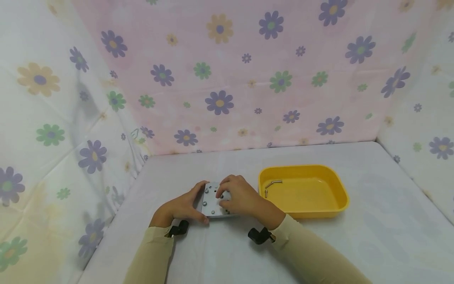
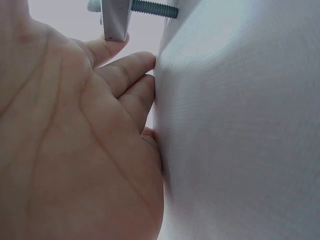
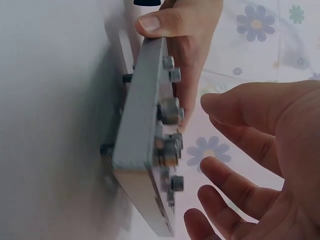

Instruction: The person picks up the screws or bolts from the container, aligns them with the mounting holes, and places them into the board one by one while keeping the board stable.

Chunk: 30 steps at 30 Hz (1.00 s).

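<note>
A grey metal plate (image 1: 214, 206) lies on the white-covered table, with several bolts through it. My left hand (image 1: 182, 206) holds the plate by its left side, thumb at the near corner and a finger at the far one. In the right wrist view, bolt heads (image 3: 170, 111) stand out of the plate's top face and shanks poke out below. One threaded bolt shank (image 2: 155, 8) reaches down to the cloth in the left wrist view. Over the plate's right half hovers my right hand (image 1: 244, 196), its fingers spread, loosely bent and holding nothing visible.
Right of the plate stands a yellow tray (image 1: 341, 197), with a few loose bolts (image 1: 273, 183) near its left wall. Flower-patterned cloth (image 1: 220, 102) walls off the back and both sides of the table. Each wrist carries a small black camera (image 1: 260, 236).
</note>
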Each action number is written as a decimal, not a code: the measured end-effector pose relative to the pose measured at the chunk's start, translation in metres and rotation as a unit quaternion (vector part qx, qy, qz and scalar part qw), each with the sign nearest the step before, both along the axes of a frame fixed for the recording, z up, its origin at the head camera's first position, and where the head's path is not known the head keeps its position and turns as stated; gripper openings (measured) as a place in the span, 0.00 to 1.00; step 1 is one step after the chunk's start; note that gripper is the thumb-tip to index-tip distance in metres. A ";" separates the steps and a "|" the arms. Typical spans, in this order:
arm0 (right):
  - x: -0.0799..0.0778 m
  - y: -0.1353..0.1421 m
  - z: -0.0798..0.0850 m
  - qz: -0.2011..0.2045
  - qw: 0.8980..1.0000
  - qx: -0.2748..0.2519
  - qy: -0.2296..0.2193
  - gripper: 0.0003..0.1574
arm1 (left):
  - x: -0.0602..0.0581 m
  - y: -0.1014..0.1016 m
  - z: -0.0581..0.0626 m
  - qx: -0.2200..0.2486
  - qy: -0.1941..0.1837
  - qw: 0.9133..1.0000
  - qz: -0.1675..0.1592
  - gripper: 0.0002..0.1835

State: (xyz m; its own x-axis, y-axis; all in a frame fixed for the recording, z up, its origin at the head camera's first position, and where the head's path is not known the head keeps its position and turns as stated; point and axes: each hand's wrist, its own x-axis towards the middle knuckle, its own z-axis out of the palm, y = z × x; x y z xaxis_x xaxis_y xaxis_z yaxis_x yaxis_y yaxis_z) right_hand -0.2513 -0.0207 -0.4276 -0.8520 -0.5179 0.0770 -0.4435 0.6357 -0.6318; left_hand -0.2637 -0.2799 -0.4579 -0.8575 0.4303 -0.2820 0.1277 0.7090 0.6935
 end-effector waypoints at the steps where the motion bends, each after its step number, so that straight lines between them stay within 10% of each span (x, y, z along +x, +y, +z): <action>1: 0.000 0.001 0.001 -0.002 1.000 -0.004 -0.004 0.05 | 0.000 0.000 0.000 -0.001 0.000 1.000 0.000 0.71; 30: -0.018 0.056 0.014 -0.048 0.999 -0.018 -0.006 0.07 | -0.001 0.001 -0.002 0.004 0.002 1.000 0.004 0.74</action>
State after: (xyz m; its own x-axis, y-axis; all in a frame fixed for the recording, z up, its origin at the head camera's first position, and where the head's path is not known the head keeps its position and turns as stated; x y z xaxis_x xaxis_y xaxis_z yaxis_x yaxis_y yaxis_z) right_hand -0.2689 0.0350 -0.4133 -0.8989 -0.4301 0.0838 -0.3737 0.6524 -0.6594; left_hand -0.2650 -0.2793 -0.4600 -0.8620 0.4262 -0.2745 0.1260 0.7046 0.6984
